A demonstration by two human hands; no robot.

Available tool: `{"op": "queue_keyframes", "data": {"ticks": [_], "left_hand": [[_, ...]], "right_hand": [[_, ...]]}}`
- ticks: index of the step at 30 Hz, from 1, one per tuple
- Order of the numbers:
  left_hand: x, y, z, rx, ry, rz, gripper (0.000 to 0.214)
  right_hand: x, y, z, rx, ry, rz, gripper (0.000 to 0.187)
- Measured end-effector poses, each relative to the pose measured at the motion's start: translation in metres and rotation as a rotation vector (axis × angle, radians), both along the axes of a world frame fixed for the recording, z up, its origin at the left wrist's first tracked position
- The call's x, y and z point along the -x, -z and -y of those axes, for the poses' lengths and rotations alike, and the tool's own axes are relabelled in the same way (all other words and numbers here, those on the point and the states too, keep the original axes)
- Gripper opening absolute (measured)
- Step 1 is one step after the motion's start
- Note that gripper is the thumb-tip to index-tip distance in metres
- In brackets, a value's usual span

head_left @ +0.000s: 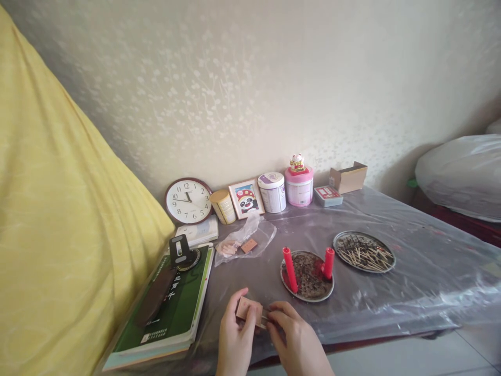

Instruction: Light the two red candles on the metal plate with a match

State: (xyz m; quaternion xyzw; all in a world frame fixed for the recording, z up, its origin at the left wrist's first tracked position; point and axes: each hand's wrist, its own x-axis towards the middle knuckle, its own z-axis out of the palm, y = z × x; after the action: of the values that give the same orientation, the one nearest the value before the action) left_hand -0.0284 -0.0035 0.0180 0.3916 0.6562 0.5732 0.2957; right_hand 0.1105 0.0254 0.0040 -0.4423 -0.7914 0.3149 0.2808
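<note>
Both hands meet on a matchbox (247, 309) just in front of the candle plate (307, 295): left hand (235, 342) grips it, right hand (295, 342) pinches its end. Spent matches fill a second plate (364, 252) behind, likely kept off the plastic sheet (422, 261).

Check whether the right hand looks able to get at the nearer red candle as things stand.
Probably yes: the right hand lies just below the left red candle, nothing between them, though its fingers pinch the matchbox.

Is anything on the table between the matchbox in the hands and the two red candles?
Nothing visible. The left hand and right hand hold the matchbox at the table's near edge. Only bare plastic sheet lies between it and the candles on their plate. The tray of matches sits off to the right.
</note>
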Motion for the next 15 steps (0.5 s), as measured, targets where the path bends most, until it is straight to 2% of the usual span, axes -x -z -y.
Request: {"op": "queue_keyframes", "data": {"ticks": [11,15], "left_hand": [[-0.0006,0.0036,-0.0006,-0.001,0.049,-0.032,0.037],[0.0004,0.0067,-0.0002,0.01,0.062,-0.04,0.036]], "right_hand": [[-0.001,0.0025,-0.0028,-0.069,0.042,0.013,0.024],[-0.0015,0.0037,-0.0036,-0.139,0.009,0.062,0.024]]}}
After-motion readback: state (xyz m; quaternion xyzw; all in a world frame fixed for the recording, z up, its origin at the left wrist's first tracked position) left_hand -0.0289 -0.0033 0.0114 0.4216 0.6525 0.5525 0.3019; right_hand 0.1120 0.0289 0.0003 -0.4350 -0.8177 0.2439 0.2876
